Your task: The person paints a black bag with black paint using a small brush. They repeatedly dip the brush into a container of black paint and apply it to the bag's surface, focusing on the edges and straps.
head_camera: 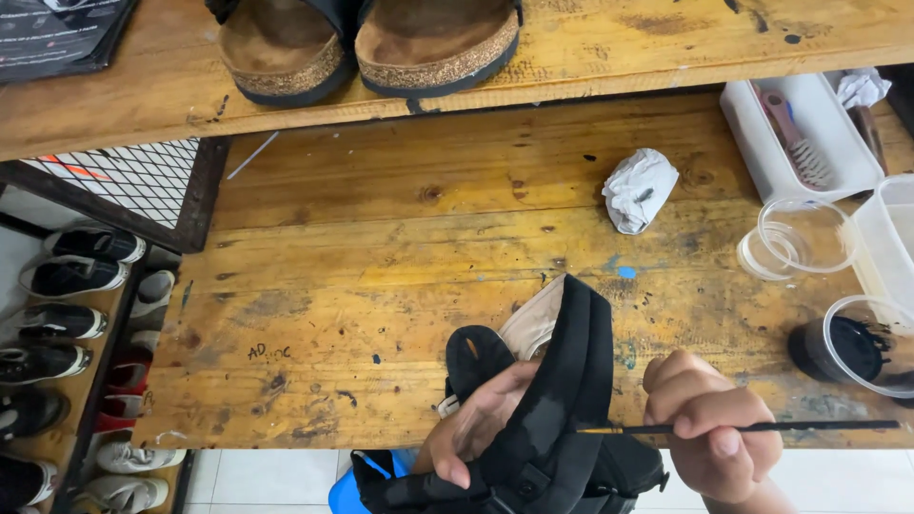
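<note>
— Any packages or labels in sight?

— A dark printed sheet or packet (57,33) lies flat at the far left corner of the upper wooden shelf (143,95), beside a pair of cork-soled sandals (367,43). Its print is too small to make out.

— And the hands?

— The left hand (476,424) grips a black sandal (557,400) from beneath, holding it on edge over the near rim of the workbench (381,286). The right hand (709,428) is pinched around a thin paintbrush (743,428) whose tip touches the sandal's sole edge.

— The surface?

— Scuffed, paint-flecked planks. A crumpled white cloth (640,188) lies mid-bench; at the right are a clear cup (800,238), a cup of black paint (857,347) and a white tray (795,133) with a brush. Shoes (67,314) fill a rack at the left, above white floor tiles.
</note>
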